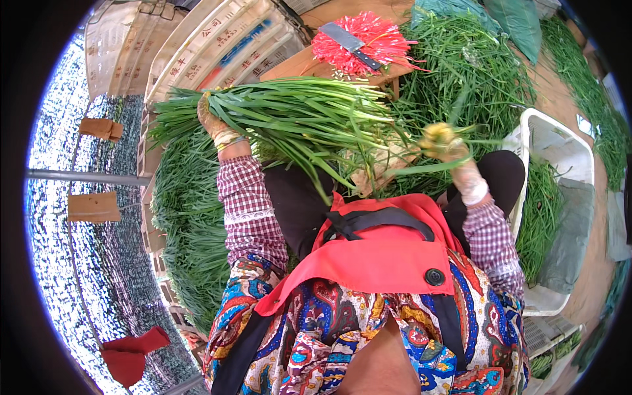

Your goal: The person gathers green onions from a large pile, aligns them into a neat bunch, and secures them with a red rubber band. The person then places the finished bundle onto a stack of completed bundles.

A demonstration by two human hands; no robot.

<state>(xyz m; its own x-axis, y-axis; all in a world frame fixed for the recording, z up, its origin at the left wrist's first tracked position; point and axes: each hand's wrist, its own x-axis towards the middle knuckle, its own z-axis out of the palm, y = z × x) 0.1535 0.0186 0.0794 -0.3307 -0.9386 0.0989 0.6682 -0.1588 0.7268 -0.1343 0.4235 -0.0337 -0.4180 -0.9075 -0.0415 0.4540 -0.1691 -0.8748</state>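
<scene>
My left hand (213, 118), in a stained thin glove, grips a large bunch of long green garlic chives (296, 106) near its leafy end. The pale stems point right, and some leaves hang down over my lap. My right hand (447, 145), gloved and blurred, is apart from the stem ends, with a few loose leaves at its fingers; whether it grips them is unclear. A cleaver (349, 42) lies on a pile of red plastic ties (390, 37) on a wooden bench (296, 66), beyond the bunch.
Stacked plastic crates (222, 44) stand at the upper left. More chives (192, 227) fill the space at my left. A loose heap of greens (469, 74) lies at the upper right. At my right stands a white plastic crate (590, 163) holding greens and a grey-green sheet.
</scene>
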